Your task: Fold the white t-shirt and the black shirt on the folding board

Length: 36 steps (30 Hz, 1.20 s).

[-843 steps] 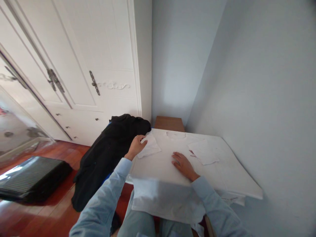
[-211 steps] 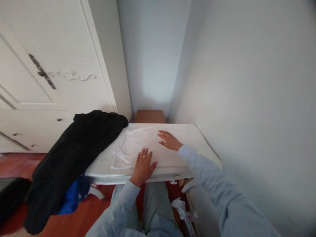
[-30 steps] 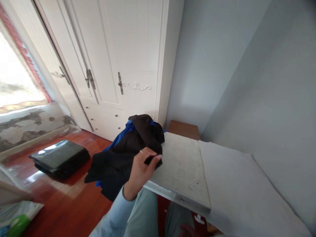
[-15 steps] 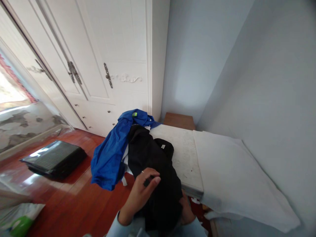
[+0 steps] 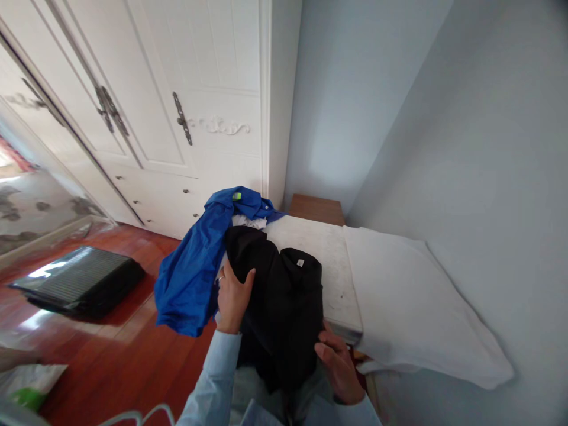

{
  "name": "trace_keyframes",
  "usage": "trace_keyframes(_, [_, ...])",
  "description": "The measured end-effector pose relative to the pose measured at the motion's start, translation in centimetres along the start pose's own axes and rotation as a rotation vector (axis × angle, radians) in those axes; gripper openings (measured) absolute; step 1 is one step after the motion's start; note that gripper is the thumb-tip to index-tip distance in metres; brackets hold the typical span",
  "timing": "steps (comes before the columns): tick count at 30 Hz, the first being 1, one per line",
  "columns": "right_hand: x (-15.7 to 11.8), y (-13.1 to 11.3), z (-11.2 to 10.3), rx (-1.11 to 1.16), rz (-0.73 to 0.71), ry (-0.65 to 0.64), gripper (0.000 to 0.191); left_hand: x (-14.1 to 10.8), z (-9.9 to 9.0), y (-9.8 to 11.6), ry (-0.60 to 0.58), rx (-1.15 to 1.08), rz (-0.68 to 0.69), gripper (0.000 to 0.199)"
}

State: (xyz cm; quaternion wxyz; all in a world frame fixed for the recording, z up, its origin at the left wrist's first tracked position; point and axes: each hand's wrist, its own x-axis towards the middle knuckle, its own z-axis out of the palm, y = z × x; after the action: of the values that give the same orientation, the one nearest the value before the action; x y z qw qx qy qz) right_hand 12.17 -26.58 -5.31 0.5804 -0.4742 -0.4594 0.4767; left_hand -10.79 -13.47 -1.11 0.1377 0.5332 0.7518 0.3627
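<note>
A black garment (image 5: 284, 302) with a small white label near its top lies over the near end of the white board and hangs down toward my body. My left hand (image 5: 234, 296) is at its left edge, thumb and fingers apart, with the fingertips partly hidden. At the garment's lower right edge is my right hand (image 5: 338, 362), its fingers bent close to the cloth; whether they pinch it I cannot tell. A blue garment (image 5: 190, 278) with a green tag drapes beside the black one on the left, and some white cloth (image 5: 249, 222) shows between them.
A white covered board (image 5: 310, 236) extends right under a white cloth (image 5: 408, 302). Behind stand a white wardrobe (image 5: 222, 71) and a small brown wooden piece (image 5: 316, 208). On the red floor at left lie a black plastic-wrapped package (image 5: 84, 278) and a white-green bag (image 5: 33, 384).
My left hand has moved up and left to the black garment's edge, its fingers spreading. The garment's labelled part has widened to the right. The view has shifted slightly.
</note>
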Motion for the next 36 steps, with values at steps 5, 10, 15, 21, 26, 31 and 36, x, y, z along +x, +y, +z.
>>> trace_keyframes(5, [0.6,-3.9,-2.6,-0.142,-0.023,0.116,0.029,1.9,-0.3,0.3,-0.146,-0.027,-0.108,0.077])
trace_keyframes(10, [1.3,-7.0,-5.6,0.091,-0.031,0.479,0.034,2.5,0.2,-1.8,-0.129,-0.669,-0.21,0.051])
trace_keyframes(15, [2.4,-9.8,-8.1,0.116,-0.314,0.79,0.03,1.3,-0.7,-2.4,0.087,-1.178,-0.336,0.036])
trace_keyframes(21, [2.7,-10.6,-9.4,-0.019,-0.253,0.793,0.037,-1.1,-2.9,-0.3,-0.046,-1.416,-0.534,0.023])
trace_keyframes(26, [1.8,-11.2,-11.0,-0.013,-0.07,0.564,0.062,-1.4,-4.1,-0.1,-0.447,-1.382,-0.757,0.026])
trace_keyframes(31, [0.5,-10.6,-13.3,-0.136,0.184,0.27,0.077,-1.4,-4.0,-0.4,-0.347,-1.374,-0.652,0.035])
trace_keyframes(36, [-1.2,-8.9,-15.3,-0.251,0.341,0.17,0.089,-0.7,-6.0,1.0,-0.14,-1.575,-0.366,0.027])
